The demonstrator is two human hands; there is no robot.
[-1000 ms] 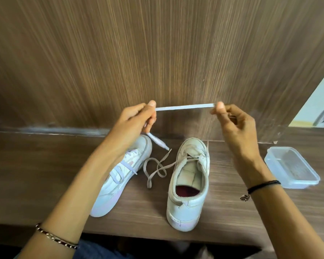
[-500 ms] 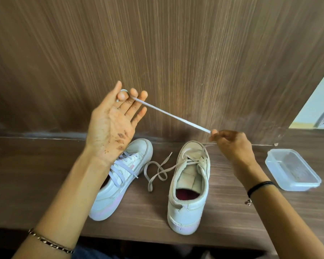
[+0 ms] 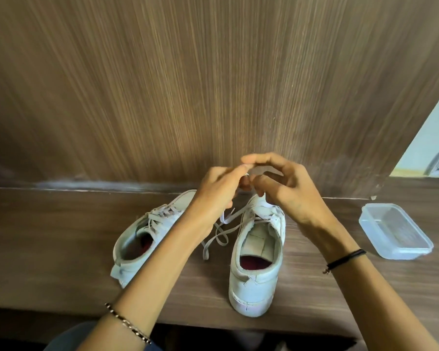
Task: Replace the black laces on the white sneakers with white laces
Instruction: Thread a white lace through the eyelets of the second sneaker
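Two white sneakers stand on the wooden ledge. The left sneaker is laced with a white lace and lies tilted. The right sneaker stands upright, heel towards me; its white lace trails loose on the ledge between the shoes. My left hand and my right hand meet above the right sneaker's toe. Both pinch the white lace between fingertips there. The lace between the hands is blurred and mostly hidden by fingers. No black lace is in view.
A clear plastic container sits on the ledge at the right. A wood-grain wall panel rises right behind the shoes. The ledge's front edge runs close below the sneakers' heels.
The lace was stretched wide between my hands, the left one raised with palm open. Now both hands have come together low over the right sneaker's toe, with the lace gathered between them.
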